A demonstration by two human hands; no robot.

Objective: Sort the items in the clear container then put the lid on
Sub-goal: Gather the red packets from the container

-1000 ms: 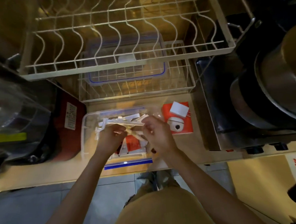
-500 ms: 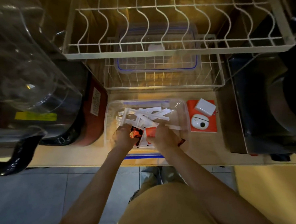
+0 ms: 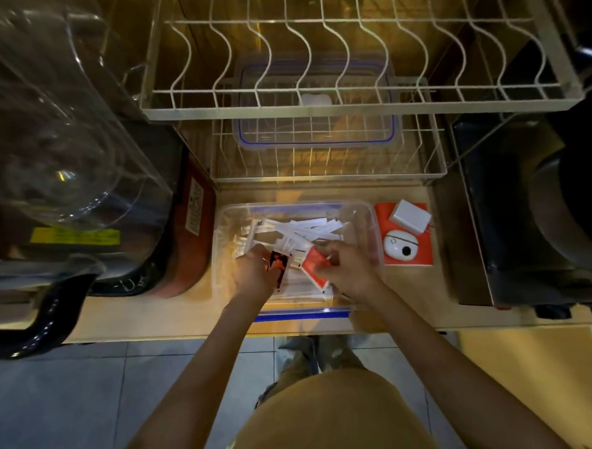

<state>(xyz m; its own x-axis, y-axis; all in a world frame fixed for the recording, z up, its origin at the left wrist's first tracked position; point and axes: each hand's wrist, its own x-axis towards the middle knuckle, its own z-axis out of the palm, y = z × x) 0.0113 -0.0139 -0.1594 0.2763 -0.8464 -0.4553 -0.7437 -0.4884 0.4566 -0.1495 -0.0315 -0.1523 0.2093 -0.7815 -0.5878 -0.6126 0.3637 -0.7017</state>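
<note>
Far left: one large clear domed plastic cover over a dark appliance with a yellow label. Beside it, a dark red rounded appliance bearing a white label. Centre of the tan desk: one clear container, rectangular, thin glossy plastic with blue trim — it holds a loose heap of white paper sachets, too tangled to count. Left hand pinches a black-and-orange sachet; right hand pinches a red sachet; both grips closed on their packets, inside the container. Lid — clear, blue-edged — lies behind, in the lower wire rack. Right: one red booklet carrying a white charger and a white oval case. Grey tiled floor below.
</note>
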